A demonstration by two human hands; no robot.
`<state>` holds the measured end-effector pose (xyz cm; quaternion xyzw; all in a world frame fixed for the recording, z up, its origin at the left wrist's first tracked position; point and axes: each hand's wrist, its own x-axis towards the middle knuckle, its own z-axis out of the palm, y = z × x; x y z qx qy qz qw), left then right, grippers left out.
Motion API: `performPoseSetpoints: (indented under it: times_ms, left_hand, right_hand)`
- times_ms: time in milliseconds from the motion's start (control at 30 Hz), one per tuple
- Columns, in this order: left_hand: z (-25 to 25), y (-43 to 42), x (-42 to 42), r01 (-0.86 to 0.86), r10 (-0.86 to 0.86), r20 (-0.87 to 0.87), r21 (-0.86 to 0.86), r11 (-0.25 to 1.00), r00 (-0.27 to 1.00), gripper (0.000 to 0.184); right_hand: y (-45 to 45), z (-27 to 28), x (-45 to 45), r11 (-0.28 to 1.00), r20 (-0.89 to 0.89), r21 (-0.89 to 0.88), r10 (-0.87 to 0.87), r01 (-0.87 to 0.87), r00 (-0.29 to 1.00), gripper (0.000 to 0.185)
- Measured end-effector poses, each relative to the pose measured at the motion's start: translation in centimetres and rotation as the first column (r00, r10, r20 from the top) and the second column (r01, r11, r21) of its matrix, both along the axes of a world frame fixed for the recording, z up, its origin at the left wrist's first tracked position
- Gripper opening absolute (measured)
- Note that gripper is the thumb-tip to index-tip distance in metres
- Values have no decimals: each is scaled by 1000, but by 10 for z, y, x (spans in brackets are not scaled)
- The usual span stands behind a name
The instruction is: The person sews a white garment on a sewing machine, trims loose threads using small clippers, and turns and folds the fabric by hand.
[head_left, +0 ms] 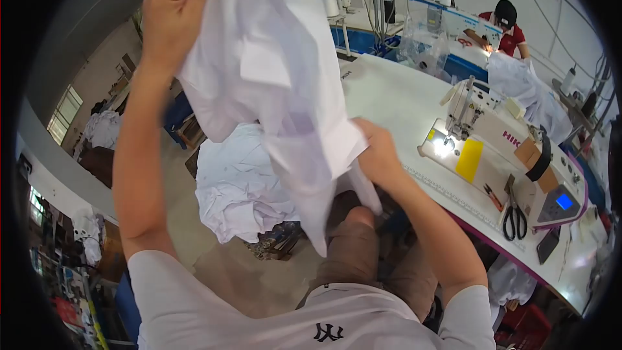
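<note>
A white fabric garment [272,58] hangs spread between my two hands, in front of my body; its exact kind is hard to make out. My left hand [173,18] is raised high and pinches the cloth near its upper left edge. Lower down, my right hand [379,155] grips the right edge of the same cloth. Loose ends drape toward my knee. Below and behind it, a pile of white garments [233,185] rests on a low support beside my legs.
On the right, a sewing machine [512,149] with its lamp lit is set in a white table [389,97]. Black scissors [515,217], small snips [494,198] and a phone [548,245] lie near it. A co-worker [508,29] sits at another machine behind.
</note>
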<state>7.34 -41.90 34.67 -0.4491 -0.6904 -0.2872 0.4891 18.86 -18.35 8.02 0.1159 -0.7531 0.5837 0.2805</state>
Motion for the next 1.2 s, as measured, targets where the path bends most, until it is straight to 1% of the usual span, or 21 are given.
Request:
performPoseSetpoints:
  times_ms: [133, 167, 233, 300, 333, 367, 433, 500, 567, 600, 667, 700, 767, 800, 833, 933, 967, 1033, 1067, 1133, 1200]
  left_hand:
    - [27, -49, -34, -88, 96, -46, 148, 985, 994, 30]
    - [33, -61, -40, -71, 82, -60, 167, 983, 995, 30]
    - [41, -78, -53, -124, 128, -11, 170, 978, 992, 33]
    - [48, -85, -64, -130, 141, -49, 176, 976, 989, 35]
    - [52, -86, -69, -140, 146, -25, 169, 976, 989, 38]
    - [55, -87, -75, -151, 153, 0, 163, 975, 988, 40]
    - [68, -86, -85, -150, 145, 40, 178, 972, 989, 41]
    - [79, -84, -87, -153, 141, 78, 190, 970, 987, 42]
    - [89, -73, -82, -73, 52, 114, 191, 979, 992, 41]
    - [94, -68, -79, -16, -11, 140, 194, 981, 990, 39]
    - [106, -59, -73, 45, -77, 171, 186, 982, 982, 37]
    - [109, -53, -68, 100, -136, 219, 168, 981, 966, 36]
    - [112, -36, -44, 127, -182, 287, 201, 971, 940, 31]
    - [115, -33, -43, 155, -207, 325, 179, 972, 923, 28]
    - [117, -28, -36, 184, -230, 364, 157, 970, 903, 25]
    - [115, -15, -31, 219, -258, 308, 157, 963, 916, 21]
    - [114, -12, -35, 249, -286, 266, 164, 955, 921, 20]
    - [115, -8, -35, 198, -213, 167, 104, 975, 963, 18]
    - [114, -6, -34, 174, -184, 127, 88, 981, 975, 19]
    - [114, 2, -18, 79, -78, 116, -2, 997, 990, 20]
    - [118, 16, -19, 207, -206, -24, 14, 978, 978, 22]
  right_hand:
    - [51, 83, 12, 982, -88, -27, -188, 186, 978, 14]
    - [64, 102, 12, 935, -166, 84, -328, 345, 930, 15]
    - [77, 146, 24, 838, -366, 188, -424, 512, 828, 19]
    - [90, 183, 34, 718, -534, 328, -394, 613, 748, 26]
    - [97, 198, 37, 605, -622, 420, -351, 677, 700, 32]
    - [100, 211, 43, 589, -636, 423, -349, 689, 689, 32]
    - [105, 236, 55, 472, -676, 541, -248, 696, 694, 36]
    - [111, 253, 66, 400, -655, 592, -268, 700, 707, 40]
    - [114, 264, 74, 523, -436, 665, -307, 533, 846, 45]
    - [110, 271, 82, 636, -220, 662, -341, 396, 914, 56]
    - [116, 271, 86, 773, -51, 608, -194, 184, 980, 58]
    - [113, 276, 95, 845, 239, 534, -113, -33, 964, 61]
    - [110, 273, 104, 854, 387, 495, -51, -161, 921, 59]
    - [106, 269, 107, 854, 386, 468, 37, -230, 922, 57]
    - [105, 265, 106, 850, 385, 470, 44, -237, 922, 57]
    - [113, 247, 93, 893, 485, 267, 201, -363, 851, 58]
    - [115, 241, 90, 888, 482, 266, 214, -374, 850, 58]
    - [106, 227, 82, 907, 397, 263, 208, -328, 894, 67]
    - [101, 220, 78, 913, 401, 246, 209, -325, 892, 82]
    - [90, 202, 67, 911, 368, 225, 248, -345, 896, 95]
    - [76, 190, 60, 910, 438, 119, 310, -396, 844, 106]
